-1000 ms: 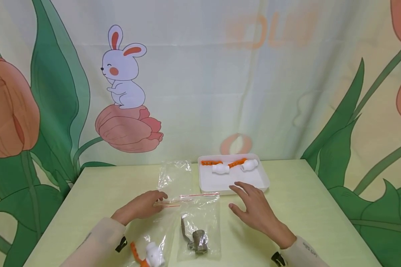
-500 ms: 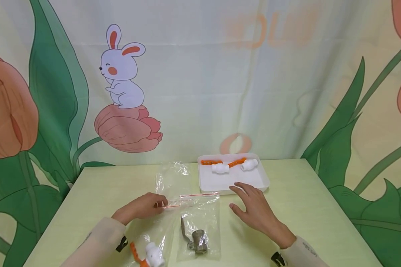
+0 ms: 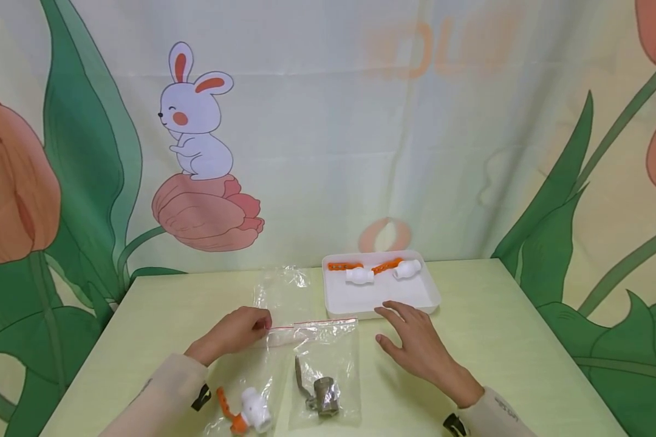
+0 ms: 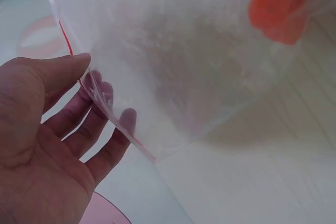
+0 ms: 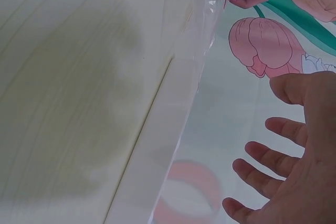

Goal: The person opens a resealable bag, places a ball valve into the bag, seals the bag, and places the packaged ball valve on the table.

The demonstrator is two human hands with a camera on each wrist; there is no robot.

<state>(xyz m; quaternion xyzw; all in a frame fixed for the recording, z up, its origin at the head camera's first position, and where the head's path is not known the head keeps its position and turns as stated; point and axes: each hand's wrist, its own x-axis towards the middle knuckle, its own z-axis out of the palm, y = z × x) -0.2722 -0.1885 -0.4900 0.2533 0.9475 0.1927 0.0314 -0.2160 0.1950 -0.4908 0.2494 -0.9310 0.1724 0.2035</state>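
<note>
1. I see the left hand [image 3: 232,331] pinch the top of a plastic bag [image 3: 257,370].
2. This bag is nearer the tabletop's [image 3: 525,340] left edge.
3. The right hand [image 3: 413,341], relaxed, grasps nothing near the tray [image 3: 347,300].

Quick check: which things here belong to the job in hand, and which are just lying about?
Likely in the job:
clear bag, pinched by the left hand
orange-handled white valve inside it
white tray, near the right hand, holding two similar valves

Seemingly just lying about:
second bag with a metal valve, untouched
flat bag farther back
printed backdrop
</note>
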